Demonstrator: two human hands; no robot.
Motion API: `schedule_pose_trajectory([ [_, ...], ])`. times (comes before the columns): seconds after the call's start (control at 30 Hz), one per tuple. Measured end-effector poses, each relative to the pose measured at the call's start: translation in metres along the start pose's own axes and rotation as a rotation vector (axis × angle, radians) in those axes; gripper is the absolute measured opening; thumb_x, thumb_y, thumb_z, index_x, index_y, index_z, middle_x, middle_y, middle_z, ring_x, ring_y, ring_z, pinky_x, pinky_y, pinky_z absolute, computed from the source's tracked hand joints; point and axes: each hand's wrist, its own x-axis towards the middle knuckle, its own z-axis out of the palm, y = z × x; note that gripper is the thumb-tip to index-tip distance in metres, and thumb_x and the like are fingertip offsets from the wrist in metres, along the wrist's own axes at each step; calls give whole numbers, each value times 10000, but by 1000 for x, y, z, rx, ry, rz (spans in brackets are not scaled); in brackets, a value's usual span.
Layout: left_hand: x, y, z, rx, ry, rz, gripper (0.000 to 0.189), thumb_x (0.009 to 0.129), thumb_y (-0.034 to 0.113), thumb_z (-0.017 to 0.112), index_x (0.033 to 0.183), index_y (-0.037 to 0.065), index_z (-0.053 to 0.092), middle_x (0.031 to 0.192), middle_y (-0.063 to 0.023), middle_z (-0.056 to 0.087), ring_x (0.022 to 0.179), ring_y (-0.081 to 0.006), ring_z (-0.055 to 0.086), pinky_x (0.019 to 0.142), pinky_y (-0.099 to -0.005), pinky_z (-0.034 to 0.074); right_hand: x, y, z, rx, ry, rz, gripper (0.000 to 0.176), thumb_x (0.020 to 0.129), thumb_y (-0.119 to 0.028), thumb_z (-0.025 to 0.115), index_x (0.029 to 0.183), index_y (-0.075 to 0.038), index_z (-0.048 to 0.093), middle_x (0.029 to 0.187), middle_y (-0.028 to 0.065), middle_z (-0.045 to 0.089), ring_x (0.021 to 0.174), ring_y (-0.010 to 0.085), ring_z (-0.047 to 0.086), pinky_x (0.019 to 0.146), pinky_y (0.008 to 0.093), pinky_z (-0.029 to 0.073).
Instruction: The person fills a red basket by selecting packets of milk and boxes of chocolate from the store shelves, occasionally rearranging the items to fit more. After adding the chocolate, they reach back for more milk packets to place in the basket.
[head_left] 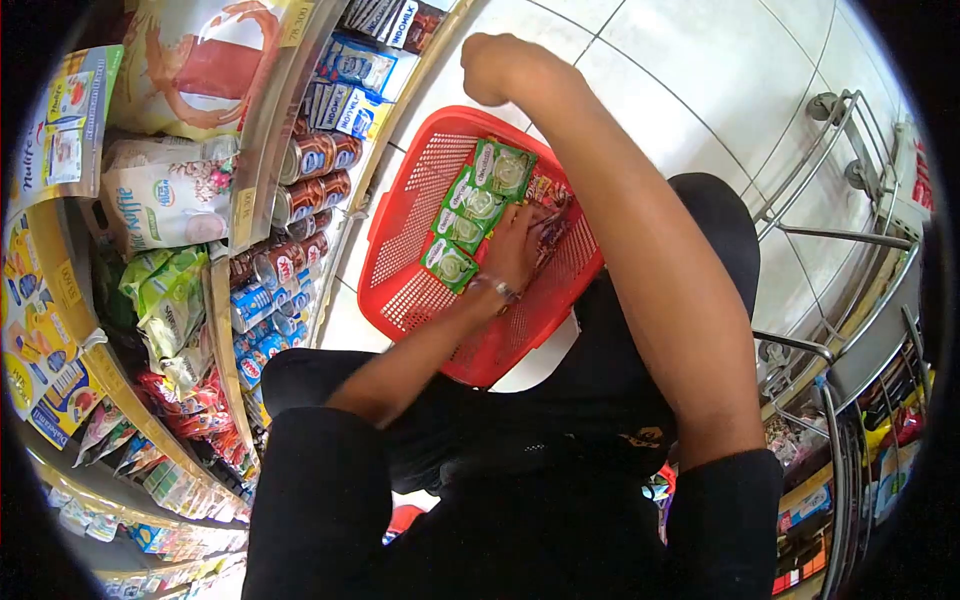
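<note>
A red perforated basket (405,215) stands on the tiled floor between my knees. My left hand (512,245) reaches down into it, with its fingers at a pile of dark and red small packets (550,222); what they grip, if anything, is hidden. Beside that hand, several green packets (463,230) lie in an overlapping row along the basket's left part. My right hand (500,68) is raised beyond the basket's far edge, above the floor, with its fingers curled in and nothing visible in them.
Shelves on the left hold cans (310,190), blue and white sachets (350,110), pouches (170,190) and boxes. On the right is a metal rack (875,350) with wheels, near more shelf goods. White floor tiles (700,90) extend beyond the basket.
</note>
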Motion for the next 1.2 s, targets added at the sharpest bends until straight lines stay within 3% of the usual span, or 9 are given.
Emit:
schedule_pose_trajectory([
  [0.1,-4,48,-88,203,-23,257,188,878,25,648,1058,18,594,884,-132,663,801,-271,670,638,-371,507,15,2,0,-87,-16,-30,344,853,-184,583,1173,-112,686,1202,133,667,1095,293,653,900,451,524],
  [0.2,23,101,-169,207,110,-22,147,946,47,580,1079,-15,569,894,-146,657,777,-173,666,637,-309,518,20,9,-13,-3,5,16,347,847,-168,596,1179,-112,682,1210,134,662,1097,300,650,896,450,524],
  [0.33,115,70,-216,-133,425,140,188,959,110,602,1086,-27,572,875,-105,685,776,-123,653,635,-276,535,30,20,-14,-11,-3,-52,369,821,-67,515,1159,-10,651,1182,225,645,1085,380,636,924,451,503],
  [0.43,171,34,-217,6,481,175,202,943,127,626,1076,-19,583,887,-131,697,816,-150,665,710,-289,536,12,15,-16,64,42,-28,365,830,-62,513,1169,0,635,1191,224,643,1112,371,624,945,435,499],
  [0.53,207,16,-204,323,556,279,199,917,154,629,1043,1,602,893,-200,694,802,-346,682,740,-416,521,1,10,-21,64,36,-4,352,830,-50,509,1151,26,631,1159,243,651,1092,373,637,923,453,512],
  [0.63,230,5,-202,481,553,232,199,911,176,632,1015,7,619,903,-208,698,828,-371,681,744,-437,521,-2,8,-20,74,66,62,340,834,-150,605,1156,-81,690,1157,133,687,1061,288,672,897,449,523],
  [1.07,238,-13,-205,326,557,109,231,858,213,719,959,17,649,872,-164,718,772,-259,709,693,-351,522,1,8,-15,54,81,39,333,806,-125,639,1128,-65,697,1110,143,700,1022,292,686,848,446,542],
  [1.13,242,-8,-202,370,630,294,216,862,215,716,945,30,641,868,-161,712,792,-267,703,695,-369,513,2,6,-15,49,52,45,334,805,-131,644,1129,-74,699,1115,144,699,1029,296,684,856,448,540],
  [1.2,247,-11,-199,534,583,290,225,860,229,720,957,44,635,910,-171,706,864,-284,696,808,-426,501,3,5,-14,70,67,73,341,803,-142,657,1139,-106,703,1128,155,695,1034,303,683,865,451,537],
])
